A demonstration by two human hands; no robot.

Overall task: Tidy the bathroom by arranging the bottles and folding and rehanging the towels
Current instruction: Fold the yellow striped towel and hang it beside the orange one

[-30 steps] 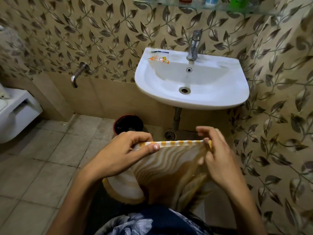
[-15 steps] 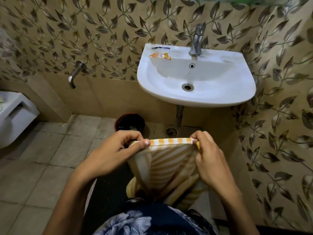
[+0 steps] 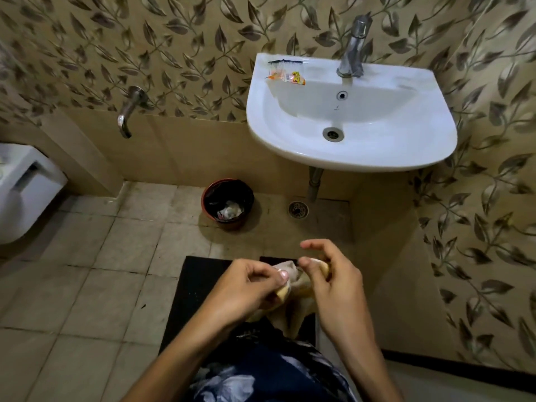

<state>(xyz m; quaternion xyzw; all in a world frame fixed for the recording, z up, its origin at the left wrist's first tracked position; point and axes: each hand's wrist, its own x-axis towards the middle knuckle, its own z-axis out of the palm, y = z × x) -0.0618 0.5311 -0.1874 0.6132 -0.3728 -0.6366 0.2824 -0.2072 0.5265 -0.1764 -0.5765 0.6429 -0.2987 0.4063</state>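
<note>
— What does the grip show?
— Left hand (image 3: 249,288) pinches a bunched corner of the yellow-and-white towel (image 3: 293,297) between thumb and fingers. Right hand (image 3: 333,282) curls its lower fingers round the cloth, index finger lifted free.

— And the towel itself?
— Gathered between both hands, hanging above the black mat (image 3: 197,288), in front of the white sink (image 3: 406,140) and the bin (image 3: 227,203).

Towel (image 3: 293,297): formerly stretched flat between hands, now bunched. Left hand (image 3: 246,288) and right hand (image 3: 333,282): drawn together, lower.
</note>
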